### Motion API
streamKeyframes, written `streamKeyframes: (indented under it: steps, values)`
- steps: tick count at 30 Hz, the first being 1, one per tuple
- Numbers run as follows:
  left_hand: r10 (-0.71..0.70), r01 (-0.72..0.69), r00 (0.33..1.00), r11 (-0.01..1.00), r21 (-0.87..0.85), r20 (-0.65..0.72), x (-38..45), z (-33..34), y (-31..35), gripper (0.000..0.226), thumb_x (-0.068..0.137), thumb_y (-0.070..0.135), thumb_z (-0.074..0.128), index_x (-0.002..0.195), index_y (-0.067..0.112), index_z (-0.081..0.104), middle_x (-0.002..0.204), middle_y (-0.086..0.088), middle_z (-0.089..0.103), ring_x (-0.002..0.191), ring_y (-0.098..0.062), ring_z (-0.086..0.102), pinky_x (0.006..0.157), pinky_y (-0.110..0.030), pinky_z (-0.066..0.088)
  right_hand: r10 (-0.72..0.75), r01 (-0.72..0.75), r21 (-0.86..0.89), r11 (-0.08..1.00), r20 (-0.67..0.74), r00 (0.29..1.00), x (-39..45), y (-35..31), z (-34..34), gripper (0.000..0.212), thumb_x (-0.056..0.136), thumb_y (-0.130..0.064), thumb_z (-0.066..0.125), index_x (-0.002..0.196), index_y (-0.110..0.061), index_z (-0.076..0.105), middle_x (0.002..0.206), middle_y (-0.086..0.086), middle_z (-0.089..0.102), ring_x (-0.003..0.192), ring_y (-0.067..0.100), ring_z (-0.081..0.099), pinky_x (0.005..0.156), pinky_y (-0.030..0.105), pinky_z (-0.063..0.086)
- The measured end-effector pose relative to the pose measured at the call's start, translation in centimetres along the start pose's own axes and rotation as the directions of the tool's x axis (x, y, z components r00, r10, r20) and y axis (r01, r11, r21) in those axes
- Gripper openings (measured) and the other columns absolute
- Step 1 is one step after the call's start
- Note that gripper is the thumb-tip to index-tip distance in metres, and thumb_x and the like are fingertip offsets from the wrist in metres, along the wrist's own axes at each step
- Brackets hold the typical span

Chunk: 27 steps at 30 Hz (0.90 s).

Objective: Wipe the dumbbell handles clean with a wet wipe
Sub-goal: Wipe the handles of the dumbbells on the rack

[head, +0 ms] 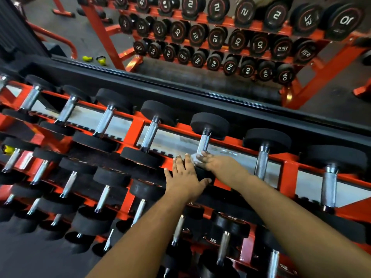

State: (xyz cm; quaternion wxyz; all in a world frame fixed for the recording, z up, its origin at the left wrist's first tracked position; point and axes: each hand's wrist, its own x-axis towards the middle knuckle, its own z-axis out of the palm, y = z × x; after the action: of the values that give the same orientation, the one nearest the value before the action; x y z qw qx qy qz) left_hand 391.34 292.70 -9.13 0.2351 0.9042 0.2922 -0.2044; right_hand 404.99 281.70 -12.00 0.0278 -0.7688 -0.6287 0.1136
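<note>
The right hand (212, 162) grips a white wet wipe (195, 157) against the near end of a dumbbell handle (203, 143) on the top row of the red rack (285, 173); its fingers are blurred, so how far they wrap the bar is hard to tell. The left hand (185, 176) lies just beside it with straight, spread fingers, flat on the near black head of the same dumbbell, which it mostly hides. The far head (209, 124) sits against the rack's back rail. Either side of this handle, bare gaps of pale floor show between neighbouring dumbbells, whose handles stand well apart from it. Lower rows of dumbbells crowd below the forearms, the nearest cut off by the frame's edge. Beyond the rack's back rail runs a mirror (200, 37) showing numbered dumbbell ends reversed, and two yellow kettlebells (94, 60).
</note>
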Motion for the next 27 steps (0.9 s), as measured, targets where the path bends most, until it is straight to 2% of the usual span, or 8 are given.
streamKeyframes:
  steps: [2,4,6,8,10,17,23,27]
  values:
    - [-0.001,0.001,1.000,1.000,-0.002,0.001,-0.1,0.0,0.0,0.109,0.093,0.074,0.044,0.159,0.015,-0.019,0.167,-0.016,-0.019,0.155,-0.029,-0.017,0.124,-0.058,-0.005,0.035,-0.033,-0.029,0.999,0.091,0.995,-0.9,0.6,-1.0,0.053,0.102,-0.011,0.046,0.151,-0.028,0.043,0.161,-0.007,0.035,0.146,0.014,0.037,0.110,0.031,0.039]
    - [0.007,-0.007,1.000,1.000,0.002,0.009,-0.2,-0.2,0.0,0.108,0.094,0.074,0.042,0.158,0.014,-0.021,0.167,-0.017,-0.020,0.155,-0.030,-0.018,0.124,-0.058,-0.005,0.303,-0.276,0.168,0.946,-0.166,0.938,-0.9,0.9,-1.2,0.044,0.098,-0.008,0.052,0.137,-0.026,0.061,0.135,0.002,0.065,0.117,0.024,0.063,0.091,0.035,0.050]
    - [0.011,-0.011,1.000,1.000,0.004,0.012,-0.3,-0.2,0.0,0.108,0.094,0.074,0.040,0.158,0.014,-0.022,0.167,-0.018,-0.020,0.155,-0.030,-0.019,0.124,-0.058,-0.005,0.724,-0.461,0.628,0.627,-0.253,0.641,0.2,1.1,-0.4,0.033,0.095,-0.005,0.055,0.119,-0.018,0.072,0.105,0.008,0.073,0.094,0.027,0.067,0.075,0.033,0.052]
    - [0.011,-0.011,1.000,1.000,0.004,0.007,-0.4,-0.2,0.0,0.106,0.095,0.073,0.040,0.158,0.013,-0.021,0.167,-0.018,-0.019,0.155,-0.031,-0.019,0.124,-0.059,-0.005,0.863,-0.331,0.935,0.123,0.064,0.501,2.8,0.1,-0.4,0.025,0.094,-0.003,0.053,0.100,-0.015,0.074,0.094,0.003,0.070,0.091,0.023,0.066,0.075,0.031,0.055]
    - [0.013,-0.013,1.000,1.000,-0.006,0.006,-0.4,-0.2,0.0,0.105,0.095,0.072,0.040,0.158,0.014,-0.020,0.167,-0.018,-0.019,0.155,-0.030,-0.018,0.123,-0.060,-0.005,0.822,-0.247,0.959,-0.142,0.253,0.510,5.1,-0.9,-0.7,0.029,0.093,-0.003,0.050,0.105,-0.015,0.073,0.103,0.004,0.072,0.102,0.024,0.067,0.091,0.040,0.056]
    - [0.033,-0.034,0.999,0.999,-0.034,-0.043,-0.4,0.3,-0.2,0.106,0.094,0.072,0.042,0.160,0.014,-0.016,0.168,-0.017,-0.017,0.155,-0.032,-0.017,0.123,-0.062,-0.003,0.609,-0.575,0.815,-0.074,0.493,0.621,2.8,-2.6,-0.8,0.028,0.088,-0.030,0.069,0.110,-0.013,0.072,0.103,0.008,0.076,0.095,0.023,0.070,0.091,0.042,0.056]
    - [0.025,-0.025,0.999,1.000,0.001,-0.033,-0.5,0.2,-0.1,0.105,0.094,0.074,0.038,0.159,0.013,-0.018,0.167,-0.019,-0.019,0.155,-0.032,-0.017,0.122,-0.062,-0.005,0.683,-0.016,0.835,-0.550,0.461,0.566,6.9,-0.3,-2.3,0.037,0.098,-0.030,0.060,0.118,0.000,0.068,0.091,0.013,0.073,0.084,0.026,0.070,0.075,0.039,0.060]
    - [0.041,-0.041,0.999,0.999,-0.012,-0.036,-0.5,0.1,-0.2,0.103,0.096,0.072,0.038,0.159,0.014,-0.018,0.167,-0.019,-0.019,0.155,-0.032,-0.019,0.122,-0.061,-0.006,0.574,-0.229,0.844,-0.486,0.505,0.644,5.7,-1.4,-0.8,0.042,0.094,-0.038,0.067,0.121,-0.005,0.069,0.097,0.010,0.075,0.087,0.022,0.072,0.077,0.035,0.058]
